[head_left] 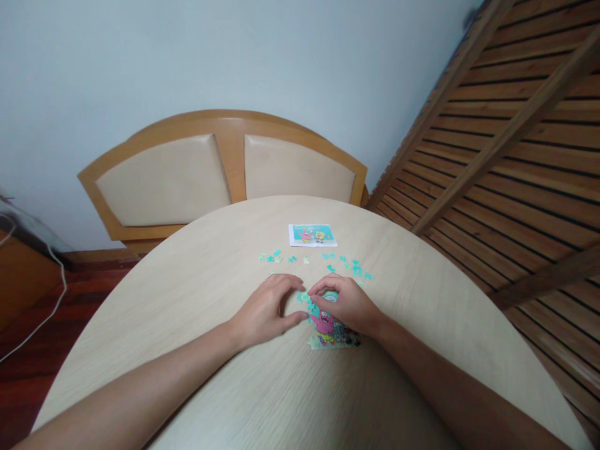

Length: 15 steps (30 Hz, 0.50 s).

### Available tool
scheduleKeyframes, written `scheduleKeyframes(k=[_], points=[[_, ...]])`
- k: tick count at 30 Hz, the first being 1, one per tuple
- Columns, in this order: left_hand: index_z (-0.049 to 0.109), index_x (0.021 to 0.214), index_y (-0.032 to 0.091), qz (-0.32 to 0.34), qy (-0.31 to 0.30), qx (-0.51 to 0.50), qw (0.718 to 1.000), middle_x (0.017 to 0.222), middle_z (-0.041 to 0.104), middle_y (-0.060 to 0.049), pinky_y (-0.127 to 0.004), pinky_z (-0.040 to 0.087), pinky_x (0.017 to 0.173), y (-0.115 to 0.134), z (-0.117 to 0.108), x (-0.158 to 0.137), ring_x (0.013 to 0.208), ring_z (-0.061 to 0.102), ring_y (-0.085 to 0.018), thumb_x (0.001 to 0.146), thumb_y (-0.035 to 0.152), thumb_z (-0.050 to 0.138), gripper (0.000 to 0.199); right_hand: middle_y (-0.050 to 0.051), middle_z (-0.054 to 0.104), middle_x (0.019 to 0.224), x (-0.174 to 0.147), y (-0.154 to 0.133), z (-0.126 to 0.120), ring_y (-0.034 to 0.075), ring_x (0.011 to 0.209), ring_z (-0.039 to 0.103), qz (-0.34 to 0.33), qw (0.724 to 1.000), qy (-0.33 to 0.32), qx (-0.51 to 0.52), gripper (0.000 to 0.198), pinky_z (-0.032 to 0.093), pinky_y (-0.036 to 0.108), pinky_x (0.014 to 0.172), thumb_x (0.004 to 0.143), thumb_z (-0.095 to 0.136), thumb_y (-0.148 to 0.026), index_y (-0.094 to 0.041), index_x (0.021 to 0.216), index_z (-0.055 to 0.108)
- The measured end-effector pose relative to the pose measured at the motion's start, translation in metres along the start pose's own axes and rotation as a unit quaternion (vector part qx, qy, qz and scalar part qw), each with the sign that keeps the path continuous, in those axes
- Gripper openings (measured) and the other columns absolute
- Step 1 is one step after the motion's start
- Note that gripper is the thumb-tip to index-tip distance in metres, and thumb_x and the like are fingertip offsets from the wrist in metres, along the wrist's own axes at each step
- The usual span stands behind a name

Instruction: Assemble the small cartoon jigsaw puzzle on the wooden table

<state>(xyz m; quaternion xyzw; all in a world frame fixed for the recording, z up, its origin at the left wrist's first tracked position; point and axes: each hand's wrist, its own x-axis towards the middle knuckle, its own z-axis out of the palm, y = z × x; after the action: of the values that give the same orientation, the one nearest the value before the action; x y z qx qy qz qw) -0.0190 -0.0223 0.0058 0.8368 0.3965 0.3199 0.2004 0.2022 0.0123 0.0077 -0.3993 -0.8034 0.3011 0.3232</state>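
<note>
A partly joined jigsaw puzzle lies flat on the table, showing a pink cartoon starfish and other figures on teal. My right hand is over its upper right part and covers some of it. Its thumb and fingertips come close together at a small teal puzzle piece by the upper left edge. My left hand rests on the table just left of the puzzle, thumb and fingers curved and apart with nothing between them. Loose teal pieces show between the two hands.
Several loose pieces are scattered beyond my right hand, with more pieces beyond my left. A reference picture card lies farther back on the round wooden table. A padded headboard stands behind it; a slatted wooden panel is at right.
</note>
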Motion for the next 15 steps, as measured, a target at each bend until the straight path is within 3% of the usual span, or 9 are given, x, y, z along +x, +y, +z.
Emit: scheduleKeyframes(k=[6,15], points=[[0.052,0.137,0.02,0.028,-0.062,0.064,0.996,0.143,0.057,-0.014,-0.049,0.04,0.113,0.0,0.0019,-0.0011,0.133,0.052,-0.029,0.086,0.044,0.074,0.06,0.002,0.077,0.084,-0.0023,0.0006,0.0012,0.021,0.085,0.07,-0.031,0.999,-0.003,-0.018,0.015,0.054,0.033,0.082,0.078,0.068,-0.014,-0.023,0.084,0.077],[0.057,0.138,0.022,0.04,-0.087,0.101,0.99,0.141,0.061,-0.008,-0.046,0.043,0.113,-0.001,0.0023,-0.0011,0.133,0.054,-0.027,0.093,0.042,0.065,0.049,0.003,0.077,0.085,-0.0013,-0.0003,0.0014,0.021,0.088,0.069,-0.041,0.999,-0.01,-0.032,0.014,0.052,0.033,0.084,0.077,0.069,-0.012,-0.021,0.084,0.077]])
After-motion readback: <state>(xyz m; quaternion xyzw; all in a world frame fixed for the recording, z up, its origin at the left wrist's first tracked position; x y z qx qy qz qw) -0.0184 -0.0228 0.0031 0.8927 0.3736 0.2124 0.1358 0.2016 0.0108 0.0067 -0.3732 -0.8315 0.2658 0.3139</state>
